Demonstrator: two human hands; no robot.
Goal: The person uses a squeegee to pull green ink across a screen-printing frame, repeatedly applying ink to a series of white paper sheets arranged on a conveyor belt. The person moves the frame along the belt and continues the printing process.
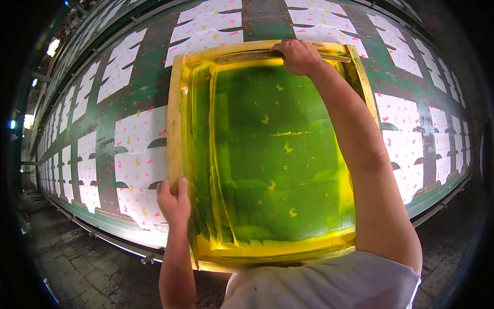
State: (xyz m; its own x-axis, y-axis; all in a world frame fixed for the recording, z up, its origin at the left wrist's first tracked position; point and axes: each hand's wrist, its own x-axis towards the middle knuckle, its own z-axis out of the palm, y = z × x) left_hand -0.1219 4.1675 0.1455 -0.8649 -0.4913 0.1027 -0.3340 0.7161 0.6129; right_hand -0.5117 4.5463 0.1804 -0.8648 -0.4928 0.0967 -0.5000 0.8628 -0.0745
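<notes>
A wooden-framed printing screen [175,118] lies over the long printing table, its green mesh coated with yellow ink and marked with small animal, moon and flower shapes. At the frame's left side, my left hand [175,202] is closed round the wooden bar, thumb on top. My right arm stretches across the screen's right part. Up at the far end, my right hand [299,56] is closed on a squeegee [332,57], a long wooden strip lying along the inside of the far bar. The squeegee's lower edge is hard to make out.
White cut fabric pieces [141,149] with pink and yellow prints lie in rows on the green table [105,170], left, right and beyond the screen. A metal rail [118,250] runs along the table's near edge. Below is a paved floor [77,273].
</notes>
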